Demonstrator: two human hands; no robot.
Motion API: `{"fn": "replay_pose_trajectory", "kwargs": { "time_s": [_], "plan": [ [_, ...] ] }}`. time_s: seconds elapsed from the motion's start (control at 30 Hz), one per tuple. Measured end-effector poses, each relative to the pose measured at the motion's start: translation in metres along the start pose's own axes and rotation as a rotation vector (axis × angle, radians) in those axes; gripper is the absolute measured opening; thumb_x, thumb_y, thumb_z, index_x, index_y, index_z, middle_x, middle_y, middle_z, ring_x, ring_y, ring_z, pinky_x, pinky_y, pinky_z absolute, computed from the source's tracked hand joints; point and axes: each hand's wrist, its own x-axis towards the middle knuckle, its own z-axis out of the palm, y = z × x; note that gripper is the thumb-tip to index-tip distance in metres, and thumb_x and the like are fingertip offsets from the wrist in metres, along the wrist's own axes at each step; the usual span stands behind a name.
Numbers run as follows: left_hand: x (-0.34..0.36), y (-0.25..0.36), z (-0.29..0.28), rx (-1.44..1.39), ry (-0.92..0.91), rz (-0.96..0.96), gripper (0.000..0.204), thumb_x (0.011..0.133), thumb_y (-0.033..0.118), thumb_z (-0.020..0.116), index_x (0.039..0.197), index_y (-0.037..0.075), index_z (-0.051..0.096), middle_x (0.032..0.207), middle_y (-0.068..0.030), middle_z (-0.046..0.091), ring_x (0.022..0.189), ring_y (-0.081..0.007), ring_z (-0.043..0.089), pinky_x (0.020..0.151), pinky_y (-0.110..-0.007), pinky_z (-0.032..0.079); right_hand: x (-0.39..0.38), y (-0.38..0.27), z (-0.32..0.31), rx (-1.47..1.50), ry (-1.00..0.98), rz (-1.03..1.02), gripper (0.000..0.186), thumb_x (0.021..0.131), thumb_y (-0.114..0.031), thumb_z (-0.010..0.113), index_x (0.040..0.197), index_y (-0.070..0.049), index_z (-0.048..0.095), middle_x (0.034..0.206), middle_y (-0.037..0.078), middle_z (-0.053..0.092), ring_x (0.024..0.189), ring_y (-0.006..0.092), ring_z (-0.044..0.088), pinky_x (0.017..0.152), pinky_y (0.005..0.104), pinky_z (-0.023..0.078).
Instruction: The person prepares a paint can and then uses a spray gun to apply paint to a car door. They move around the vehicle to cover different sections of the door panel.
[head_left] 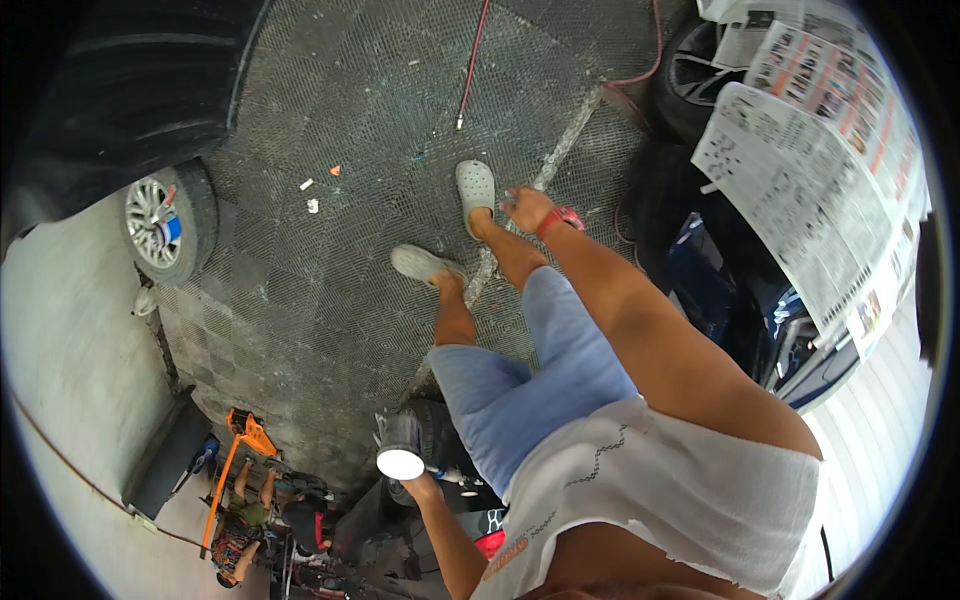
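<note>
My left hand [424, 488] is closed around what looks like a paint spray gun [403, 436], with a grey cup and a round white end, held low beside my left leg. My right hand [528, 209], with a red watch [562, 220] on its wrist, reaches forward above the floor beside my foot. Its fingers are loosely bent and a little apart, and I make out nothing held in them. Nearest on that side stands a dark car [725, 255], partly covered with newspaper sheets [790, 180].
Red hoses [473, 65] lie on the textured grey floor [340, 110]. At left stands a wheel [160, 225] with a blue roll on it, under a black car panel [130, 90]. Several scraps litter the floor. Toward the lower left are an orange lifting frame [240, 440] and other people [245, 530].
</note>
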Motion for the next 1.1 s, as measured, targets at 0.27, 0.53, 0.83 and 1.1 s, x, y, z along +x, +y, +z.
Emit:
{"fn": "replay_pose_trajectory", "kwargs": {
  "time_s": [0.27, 0.53, 0.83, 1.1],
  "plan": [
    [0.079, -0.032, -0.007, 0.079, -0.204, 0.047, 0.038, 0.099, 0.019, 0.06, 0.133, 0.002, 0.057, 0.118, -0.0092, 0.066, 0.106, -0.0227, 0.063, 0.1, -0.038, 0.046, 0.245, -0.043, 0.11, 0.099, 0.027, 0.206, 0.085, 0.09, -0.05, 0.07, 0.153, -0.001, 0.041, 0.149, 0.03, 0.049, 0.14, 0.0444, 0.047, 0.117, 0.0468, 0.04],
    [0.095, 0.003, 0.005, 0.21, 0.019, -0.122, 0.041, 0.099, 0.019, 0.061, 0.135, 0.0, 0.056, 0.121, -0.0093, 0.065, 0.107, -0.0222, 0.062, 0.101, -0.037, 0.045, 0.361, -0.064, 0.147, 0.297, 0.062, 0.489, 0.114, 0.074, -0.07, 0.078, 0.158, -0.005, 0.037, 0.161, 0.032, 0.028, 0.146, 0.0485, 0.037, 0.123, 0.0496, 0.03],
    [0.077, 0.136, 0.054, 0.311, -0.057, 0.113, 0.044, 0.099, 0.019, 0.061, 0.137, -0.001, 0.054, 0.123, -0.0095, 0.064, 0.108, -0.0218, 0.061, 0.101, -0.037, 0.045, 0.142, 0.022, 0.051, 0.232, 0.417, 0.392, 0.016, 0.09, -0.026, 0.07, 0.091, -0.013, 0.081, 0.098, 0.02, 0.073, 0.096, 0.039, 0.069, 0.085, 0.0493, 0.055],
    [0.031, 0.285, 0.089, 0.206, -0.108, 0.333, 0.045, 0.099, 0.024, 0.061, 0.135, -0.002, 0.055, 0.119, -0.0103, 0.064, 0.103, -0.0208, 0.061, 0.089, -0.035, 0.048, -0.118, 0.021, -0.226, 0.085, 0.278, 0.169, 0.034, 0.083, -0.015, 0.063, 0.117, -0.013, 0.061, 0.105, 0.022, 0.062, 0.092, 0.0425, 0.068, 0.08, 0.0542, 0.057]
  ]
}}
